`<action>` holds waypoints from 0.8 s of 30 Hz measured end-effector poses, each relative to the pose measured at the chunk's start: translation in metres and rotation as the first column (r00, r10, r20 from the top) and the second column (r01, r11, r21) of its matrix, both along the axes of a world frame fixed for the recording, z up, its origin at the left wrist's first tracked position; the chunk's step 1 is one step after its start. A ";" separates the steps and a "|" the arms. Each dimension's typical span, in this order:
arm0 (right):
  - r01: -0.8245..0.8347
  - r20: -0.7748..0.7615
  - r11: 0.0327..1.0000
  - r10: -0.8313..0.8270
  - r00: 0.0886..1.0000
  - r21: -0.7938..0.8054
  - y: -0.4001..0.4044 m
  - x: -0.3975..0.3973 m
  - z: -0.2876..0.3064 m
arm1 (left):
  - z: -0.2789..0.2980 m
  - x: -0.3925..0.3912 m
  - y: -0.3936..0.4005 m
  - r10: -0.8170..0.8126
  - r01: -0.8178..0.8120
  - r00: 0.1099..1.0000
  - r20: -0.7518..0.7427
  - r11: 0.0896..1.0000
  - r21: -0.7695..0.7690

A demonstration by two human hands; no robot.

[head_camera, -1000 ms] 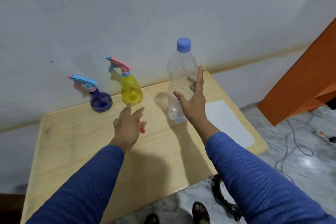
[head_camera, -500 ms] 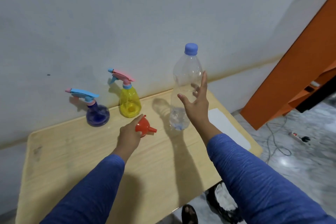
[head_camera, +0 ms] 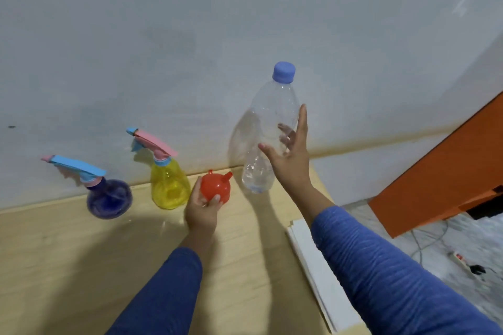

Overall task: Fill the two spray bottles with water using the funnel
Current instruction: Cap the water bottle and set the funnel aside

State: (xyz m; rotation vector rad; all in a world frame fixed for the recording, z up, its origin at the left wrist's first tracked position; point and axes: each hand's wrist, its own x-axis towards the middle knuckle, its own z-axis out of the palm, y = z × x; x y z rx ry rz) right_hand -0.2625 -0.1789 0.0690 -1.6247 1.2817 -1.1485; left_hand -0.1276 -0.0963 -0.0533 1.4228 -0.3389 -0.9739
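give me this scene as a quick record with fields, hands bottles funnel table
left hand: holds the red funnel above the table
right hand: open, fingers spread at the water bottle, not gripping it
water bottle: clear, upright, blue cap on, a little water at the bottom
yellow spray bottle: upright, spray head on
blue spray bottle: upright, spray head on, left of the yellow one
table: light wood, against the wall

Two spray bottles (head_camera: 170, 182), one funnel (head_camera: 215, 189), one water bottle (head_camera: 268, 130)
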 end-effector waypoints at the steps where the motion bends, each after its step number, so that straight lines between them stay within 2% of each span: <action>1: -0.021 -0.009 1.000 0.021 1.000 0.001 -0.006 0.001 -0.001 | -0.002 -0.004 -0.004 0.025 -0.025 1.000 0.001 1.000 0.008; 3: -0.055 -0.023 0.998 0.055 0.998 -0.002 -0.015 0.002 -0.004 | -0.002 -0.009 -0.010 0.044 -0.047 0.998 0.054 0.997 0.065; 6: -0.098 -0.025 0.995 0.098 0.995 -0.001 -0.027 0.003 -0.006 | 0.000 -0.011 -0.015 -0.032 0.006 0.980 0.195 0.991 0.136; 10: -0.128 -0.020 0.992 0.128 0.992 -0.002 -0.035 0.000 -0.011 | -0.007 -0.014 -0.024 -0.116 -0.004 0.921 0.373 0.952 0.305; 13: -0.142 -0.014 0.990 0.142 0.990 -0.003 -0.041 -0.003 -0.014 | -0.011 -0.014 -0.032 -0.155 -0.041 0.863 0.480 0.927 0.374; 18: -0.191 -0.013 0.982 0.191 0.982 -0.007 -0.049 -0.008 -0.018 | -0.006 -0.020 -0.041 -0.143 -0.112 0.838 0.526 0.899 0.423; 24: -0.226 -0.027 0.973 0.227 0.973 0.036 -0.053 -0.012 -0.031 | -0.012 -0.021 -0.039 -0.210 -0.114 0.749 0.628 0.893 0.435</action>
